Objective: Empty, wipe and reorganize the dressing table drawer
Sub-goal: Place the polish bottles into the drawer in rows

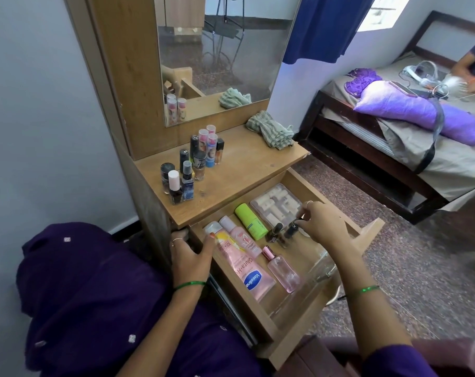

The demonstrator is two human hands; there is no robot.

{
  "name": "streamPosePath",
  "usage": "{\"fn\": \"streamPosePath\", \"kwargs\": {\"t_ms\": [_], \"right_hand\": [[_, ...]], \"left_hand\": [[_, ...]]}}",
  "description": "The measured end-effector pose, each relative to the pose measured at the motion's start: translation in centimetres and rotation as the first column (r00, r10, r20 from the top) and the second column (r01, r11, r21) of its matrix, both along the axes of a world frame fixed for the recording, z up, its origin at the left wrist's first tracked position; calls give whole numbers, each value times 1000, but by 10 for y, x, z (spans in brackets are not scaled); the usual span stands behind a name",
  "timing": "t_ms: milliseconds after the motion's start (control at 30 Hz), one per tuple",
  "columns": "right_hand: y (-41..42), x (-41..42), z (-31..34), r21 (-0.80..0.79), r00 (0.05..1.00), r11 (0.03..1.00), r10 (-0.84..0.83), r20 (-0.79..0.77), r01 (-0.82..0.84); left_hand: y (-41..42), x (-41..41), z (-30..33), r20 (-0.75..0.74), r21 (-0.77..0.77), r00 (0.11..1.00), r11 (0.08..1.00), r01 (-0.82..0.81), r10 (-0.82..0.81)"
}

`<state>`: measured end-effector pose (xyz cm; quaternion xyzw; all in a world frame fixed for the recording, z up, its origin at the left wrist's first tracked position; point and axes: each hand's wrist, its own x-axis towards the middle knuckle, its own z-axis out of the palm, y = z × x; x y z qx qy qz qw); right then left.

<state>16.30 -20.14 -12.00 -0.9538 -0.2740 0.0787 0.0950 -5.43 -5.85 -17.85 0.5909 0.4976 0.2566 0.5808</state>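
The wooden drawer [261, 319] stands pulled out under the dressing table top [239, 172]. Inside lie a pink Vaseline tube [244, 270], a second pink bottle [240, 236], a lime-green tube [251, 221], a pink perfume bottle [281, 269], a clear box of pale tubes [275, 204] and two small dark nail polish bottles [275, 232]. My right hand [322, 223] reaches into the drawer and pinches the cap of one dark bottle [290, 229]. My left hand [190, 254] grips the drawer's left side wall, thumb inside.
Several small cosmetic bottles [188, 167] stand on the left of the table top; a striped green cloth [271, 129] lies at its right, below the mirror [217, 55]. To the right is a bed [407, 137] with a purple pillow, where another person sits.
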Motion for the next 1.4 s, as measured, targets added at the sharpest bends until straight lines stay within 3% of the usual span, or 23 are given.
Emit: {"fn": "streamPosePath", "kwargs": {"t_ms": [300, 400, 600, 800, 1400], "right_hand": [[0, 1, 7, -11, 1000, 1000, 25, -6, -25], [10, -6, 28, 67, 999, 996, 50, 10, -51], [70, -35, 82, 360, 936, 871, 351, 15, -333], [146, -46, 91, 332, 839, 772, 519, 165, -543], [172, -46, 78, 331, 804, 739, 483, 347, -587]], "left_hand": [[-1, -1, 1, 10, 16, 1000, 1000, -2, 2], [0, 0, 0, 16, 12, 1000, 1000, -5, 5], [-2, -1, 0, 19, 3, 1000, 1000, -2, 2], [-1, -2, 5, 19, 22, 1000, 1000, 4, -4], [-2, -2, 5, 42, 5, 999, 1000, 7, -7]]}}
